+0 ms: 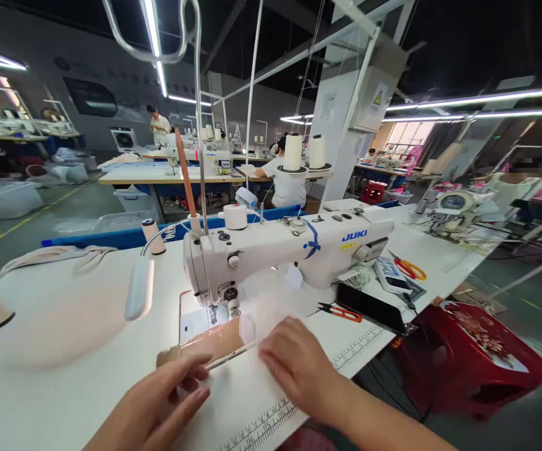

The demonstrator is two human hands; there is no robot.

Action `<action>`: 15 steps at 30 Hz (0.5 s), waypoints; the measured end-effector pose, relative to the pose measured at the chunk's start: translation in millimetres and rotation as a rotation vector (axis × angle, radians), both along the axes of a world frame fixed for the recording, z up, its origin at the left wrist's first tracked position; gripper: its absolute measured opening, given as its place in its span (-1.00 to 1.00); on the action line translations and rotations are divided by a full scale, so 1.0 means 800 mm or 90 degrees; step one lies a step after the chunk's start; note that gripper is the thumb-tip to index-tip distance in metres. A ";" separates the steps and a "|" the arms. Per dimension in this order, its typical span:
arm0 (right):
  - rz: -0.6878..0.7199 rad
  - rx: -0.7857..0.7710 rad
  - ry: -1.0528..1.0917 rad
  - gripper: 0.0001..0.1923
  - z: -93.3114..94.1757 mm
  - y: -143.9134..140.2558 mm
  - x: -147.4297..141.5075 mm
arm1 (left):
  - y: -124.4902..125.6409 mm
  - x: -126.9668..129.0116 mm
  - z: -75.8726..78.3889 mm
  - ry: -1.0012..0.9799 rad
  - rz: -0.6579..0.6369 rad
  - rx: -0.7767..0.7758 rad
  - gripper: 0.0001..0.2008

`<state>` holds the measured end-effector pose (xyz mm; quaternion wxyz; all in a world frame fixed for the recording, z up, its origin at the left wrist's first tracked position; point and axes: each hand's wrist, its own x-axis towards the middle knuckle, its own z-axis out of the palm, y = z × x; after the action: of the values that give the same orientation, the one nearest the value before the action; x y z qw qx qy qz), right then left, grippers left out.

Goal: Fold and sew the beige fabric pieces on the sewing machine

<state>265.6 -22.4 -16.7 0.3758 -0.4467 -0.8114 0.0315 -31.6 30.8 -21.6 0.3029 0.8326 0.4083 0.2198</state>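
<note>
While I watch through the head camera, the parts rank by size as follows.

Table [87, 376]: white worktop with a printed ruler along its near edge; it carries everything below.

Sewing machine [290, 250]: white, standing across the table, its needle end towards my left.

Fabric piece [209, 344]: tan strip lying flat just in front of the presser foot [226, 305], with a pale edge band trailing towards me.

Right hand [299, 366]: palm down, fingers spread flat on the sheer white layer beside the strip; it grips nothing.

Left hand [158, 407]: fingers curled, tips pinching the near edge of the fabric piece.

Thread snips [341, 312]: red-handled, lying near the machine base, apart from both hands.

Handling note: I judge the seam runs truest if I keep both layers flat, hold the edges aligned, and guide rather than pull, fingertips clear of the needle.
</note>
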 end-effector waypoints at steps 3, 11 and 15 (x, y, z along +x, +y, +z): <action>0.220 -0.029 -0.013 -0.87 -0.006 -0.024 -0.030 | -0.009 0.028 0.012 -0.080 0.090 -0.230 -0.45; 0.074 -0.078 -0.003 -0.70 -0.018 -0.008 -0.013 | -0.016 0.040 0.025 -0.030 0.110 -0.270 -0.75; 0.001 -0.076 -0.028 -0.76 -0.021 0.022 0.029 | -0.016 0.024 0.032 -0.037 0.136 -0.299 -0.71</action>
<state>288.8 -4.9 -33.3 0.3306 -0.4684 -0.8163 0.0701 -12.6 18.0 4.0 0.4750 0.6848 0.5247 0.1735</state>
